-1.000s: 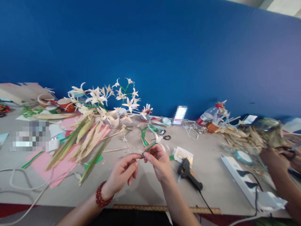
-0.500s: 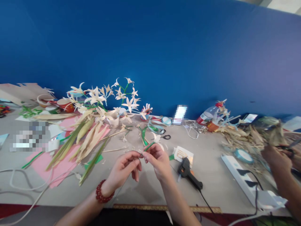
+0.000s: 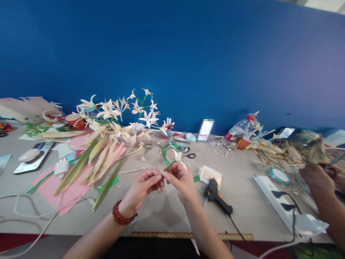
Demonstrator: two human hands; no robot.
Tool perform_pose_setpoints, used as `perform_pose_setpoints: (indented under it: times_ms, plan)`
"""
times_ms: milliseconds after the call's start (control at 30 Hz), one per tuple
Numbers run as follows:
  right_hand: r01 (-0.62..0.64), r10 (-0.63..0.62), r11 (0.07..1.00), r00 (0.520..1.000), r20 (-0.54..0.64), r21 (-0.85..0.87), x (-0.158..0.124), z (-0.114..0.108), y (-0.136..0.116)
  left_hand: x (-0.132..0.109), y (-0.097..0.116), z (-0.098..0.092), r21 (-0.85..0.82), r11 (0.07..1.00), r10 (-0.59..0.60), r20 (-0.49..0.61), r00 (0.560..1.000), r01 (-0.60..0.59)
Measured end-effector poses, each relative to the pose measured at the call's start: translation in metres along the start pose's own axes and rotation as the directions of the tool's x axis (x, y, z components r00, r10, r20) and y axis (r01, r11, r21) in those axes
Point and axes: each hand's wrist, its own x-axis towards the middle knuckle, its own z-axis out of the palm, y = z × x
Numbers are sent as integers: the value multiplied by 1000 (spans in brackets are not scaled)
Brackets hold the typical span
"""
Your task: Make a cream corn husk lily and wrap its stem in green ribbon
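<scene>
My right hand (image 3: 180, 181) pinches a thin green-wrapped flower stem (image 3: 169, 166), which slants up to the right. White petals (image 3: 178, 155) show just beyond those fingers; whether they join this stem I cannot tell. My left hand (image 3: 147, 183), below a red bead bracelet (image 3: 122, 213) at the wrist, has thumb and forefinger closed at the stem's lower end, touching the right fingertips. Both hands are held above the table's front middle. Behind them lie green tape (image 3: 164, 153) and dark-handled scissors (image 3: 191, 155).
A black glue gun (image 3: 217, 197) with its cord lies right of my hands. Farther right are a white power strip (image 3: 277, 205) and a co-worker's hand (image 3: 314, 180) with scissors. Corn husks (image 3: 101, 169) on pink paper (image 3: 71, 198) and white husk flowers (image 3: 109, 109) stand left.
My left hand has shifted slightly right and up, its fingers curling closer around the stem's lower end. The right hand keeps its pinch almost in place.
</scene>
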Motion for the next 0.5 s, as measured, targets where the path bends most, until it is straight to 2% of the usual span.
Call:
perform_pose_setpoints:
  times_ms: [333, 500]
  plan:
    - [23, -23, 999, 1000, 10, 27, 2, 0, 2, 1, -4, 3, -31, 999, 36, -41, 999, -37]
    - [-3, 2, 1000, 998, 59, 24, 5, -4, 4, 1, -4, 6, -10, 999, 33, -77, 996, -34]
